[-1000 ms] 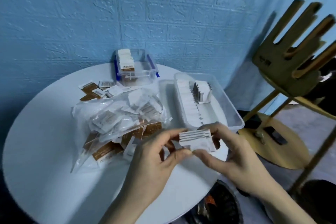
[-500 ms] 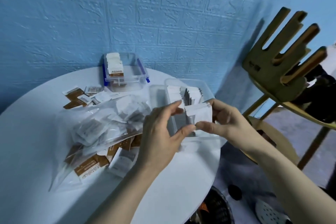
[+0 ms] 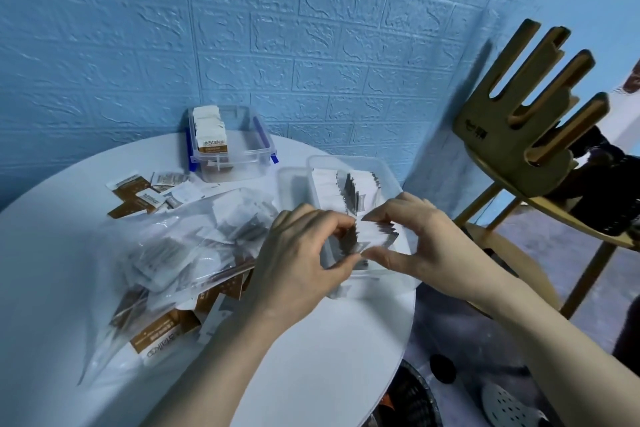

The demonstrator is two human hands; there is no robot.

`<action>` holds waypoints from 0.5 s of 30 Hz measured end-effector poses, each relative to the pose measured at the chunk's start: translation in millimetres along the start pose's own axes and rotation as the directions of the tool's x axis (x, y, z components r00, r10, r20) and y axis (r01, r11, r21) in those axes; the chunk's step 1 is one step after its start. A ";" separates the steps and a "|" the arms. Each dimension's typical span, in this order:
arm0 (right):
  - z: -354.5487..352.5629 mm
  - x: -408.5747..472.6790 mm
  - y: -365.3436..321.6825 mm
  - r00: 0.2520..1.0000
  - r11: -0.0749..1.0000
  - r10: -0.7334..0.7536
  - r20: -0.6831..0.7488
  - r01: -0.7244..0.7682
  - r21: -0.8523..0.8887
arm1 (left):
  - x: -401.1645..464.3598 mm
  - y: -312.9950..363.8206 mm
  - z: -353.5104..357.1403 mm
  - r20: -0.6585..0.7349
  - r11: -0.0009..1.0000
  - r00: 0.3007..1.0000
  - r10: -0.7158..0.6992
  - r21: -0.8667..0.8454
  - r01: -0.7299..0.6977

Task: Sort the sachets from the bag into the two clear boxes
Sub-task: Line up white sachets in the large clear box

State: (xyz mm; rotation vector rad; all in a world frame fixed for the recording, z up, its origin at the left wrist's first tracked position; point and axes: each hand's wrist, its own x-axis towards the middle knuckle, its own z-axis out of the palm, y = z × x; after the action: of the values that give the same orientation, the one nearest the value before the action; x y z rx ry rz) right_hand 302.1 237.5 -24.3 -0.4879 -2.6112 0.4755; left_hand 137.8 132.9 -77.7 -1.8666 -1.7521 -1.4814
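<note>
Both hands meet over the near end of the larger clear box. The left hand and the right hand each pinch one end of a small stack of white sachets, thumbs below and fingertips above, so each grip is narrow and closed on the stack, which is blurred. Farther inside that box a row of white sachets stands on edge. Just left of the hands lies the clear plastic bag, slumped and full of white and brown sachets; one brown sachet at its near mouth reads "taikoo", upside down. Behind it loose sachets lie scattered. At the back stands the smaller clear box with blue latches, holding upright brown-banded sachets printed "taikoo". All sits on a round white bench against a blue embossed brick-pattern wall. A wooden hand-shaped chair stands to the right.
</note>
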 end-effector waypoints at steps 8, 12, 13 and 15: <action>-8.5 31.9 60.6 1.000 0.936 0.014 0.025 -0.004 -0.353 | -27.8 -16.6 15.7 0.254 0.994 0.967 0.014 0.105 -0.042; 9.7 58.7 89.6 0.982 0.841 0.073 0.172 0.032 -0.540 | -32.4 -24.3 19.5 0.256 0.993 0.965 0.047 0.095 -0.073; 14.3 63.3 94.4 0.973 0.801 0.098 0.210 0.049 -0.597 | -33.1 -25.9 19.3 0.255 0.993 0.966 0.050 0.091 -0.076; 19.5 71.1 100.6 0.960 0.742 0.133 0.248 0.069 -0.667 | -33.8 -28.4 18.9 0.260 0.993 0.964 0.063 0.085 -0.088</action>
State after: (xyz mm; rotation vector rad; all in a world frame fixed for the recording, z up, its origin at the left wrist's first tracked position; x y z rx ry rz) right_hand 258.9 350.2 -56.0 -0.7322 -3.0110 -0.4744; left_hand 130.5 132.4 -125.2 -2.1283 -1.7995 -1.1489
